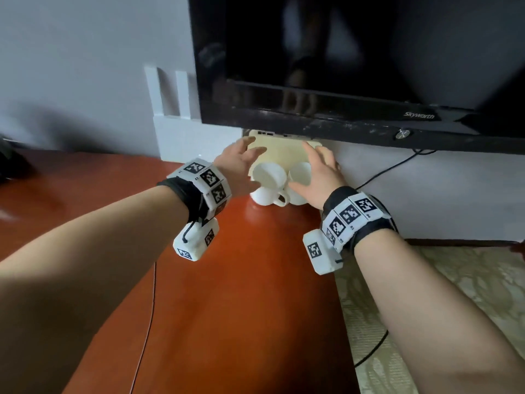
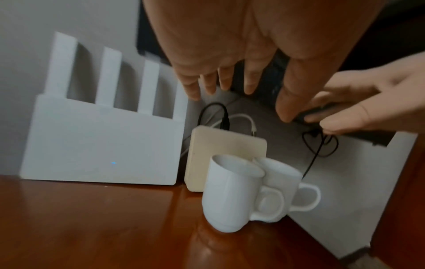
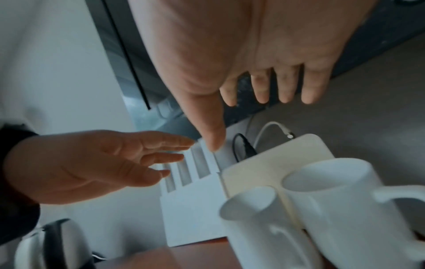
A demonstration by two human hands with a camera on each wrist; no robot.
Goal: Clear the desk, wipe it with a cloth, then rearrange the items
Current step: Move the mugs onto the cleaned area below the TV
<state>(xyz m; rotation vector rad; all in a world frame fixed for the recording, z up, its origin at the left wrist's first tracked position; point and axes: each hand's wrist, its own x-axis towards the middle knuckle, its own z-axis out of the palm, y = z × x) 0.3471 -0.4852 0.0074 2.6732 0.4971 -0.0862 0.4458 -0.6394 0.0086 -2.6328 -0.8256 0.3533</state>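
Note:
Two white mugs stand side by side near the back right corner of the red-brown desk (image 1: 241, 280), the left mug (image 1: 268, 180) (image 2: 227, 196) and the right mug (image 1: 301, 173) (image 3: 333, 200), handles toward me. A cream flat box (image 1: 284, 149) (image 2: 225, 143) leans on the wall behind them with cables plugged into its top. My left hand (image 1: 245, 163) hovers beside the left mug, fingers spread, holding nothing. My right hand (image 1: 315, 169) hovers over the right mug, also spread and holding nothing.
A white router (image 1: 181, 129) (image 2: 98, 142) with upright antennas stands left of the box. A black TV (image 1: 341, 66) hangs low just above the mugs. A black cable (image 1: 392, 166) runs down the wall. A kettle (image 3: 52, 245) sits further left. Patterned carpet (image 1: 454, 280) lies beyond the desk's right edge.

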